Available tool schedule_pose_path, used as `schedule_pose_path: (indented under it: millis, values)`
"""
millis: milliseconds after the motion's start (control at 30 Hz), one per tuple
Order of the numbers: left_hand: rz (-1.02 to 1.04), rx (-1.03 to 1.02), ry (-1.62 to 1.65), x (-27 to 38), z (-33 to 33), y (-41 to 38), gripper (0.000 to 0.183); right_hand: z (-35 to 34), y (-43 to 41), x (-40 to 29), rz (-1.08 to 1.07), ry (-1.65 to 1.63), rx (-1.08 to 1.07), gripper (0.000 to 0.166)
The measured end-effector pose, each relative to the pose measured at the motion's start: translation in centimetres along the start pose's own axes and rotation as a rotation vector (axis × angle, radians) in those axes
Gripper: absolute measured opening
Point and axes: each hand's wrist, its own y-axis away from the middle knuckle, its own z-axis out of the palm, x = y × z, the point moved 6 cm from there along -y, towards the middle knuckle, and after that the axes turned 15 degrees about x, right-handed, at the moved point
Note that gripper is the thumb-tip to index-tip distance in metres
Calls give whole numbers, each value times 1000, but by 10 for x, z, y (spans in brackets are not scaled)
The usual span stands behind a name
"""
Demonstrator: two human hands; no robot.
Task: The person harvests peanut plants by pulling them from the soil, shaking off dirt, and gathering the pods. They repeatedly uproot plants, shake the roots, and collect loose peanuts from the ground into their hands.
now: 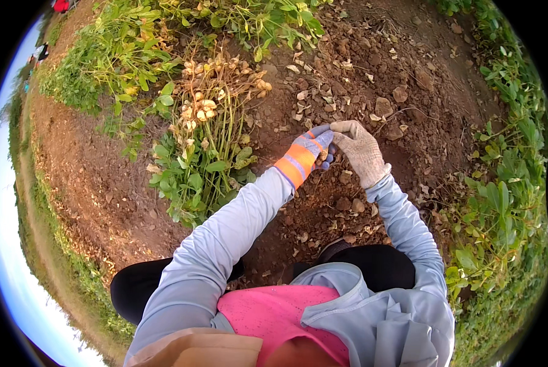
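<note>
My left hand (305,153), in an orange and grey knit glove, has its fingers curled around what looks like a few peanut pods (322,158). My right hand (360,151), in a beige knit glove, meets it at the fingertips; whether anything is between them is too small to tell. To the left of my hands, pulled peanut plants (214,133) lie on the soil, with clusters of tan pods (205,110) and roots on top of their stems.
Further peanut plants (113,50) lie at the upper left. Green rows (508,202) stand along the right. Clods (384,107) and dry leaves dot the brown soil around my hands. My bent legs are below; distant people show at the upper left edge.
</note>
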Motion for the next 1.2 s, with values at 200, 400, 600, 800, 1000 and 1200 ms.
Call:
schedule_pose_path:
  millis: [200,400,600,800,1000,1200]
  values:
    - [-160,10,97,-21,-34,-21,24,12,13,-9,122,210,-159,23]
    - [-52,112,-561,-3,-37,-33,28,-32,-58,-47,-359,796,144,28]
    - [276,132,-1072,-19,-22,-69,29,-44,-135,-75,-521,1164,264,36]
    - [355,137,-1216,-16,-10,-59,28,-15,-209,-67,-588,1373,257,44]
    - [431,197,-1148,-23,-17,-65,23,-6,-200,-41,-549,1418,117,46]
    - [410,223,-1202,-23,-16,-61,25,-2,-105,-48,-427,1391,-224,45]
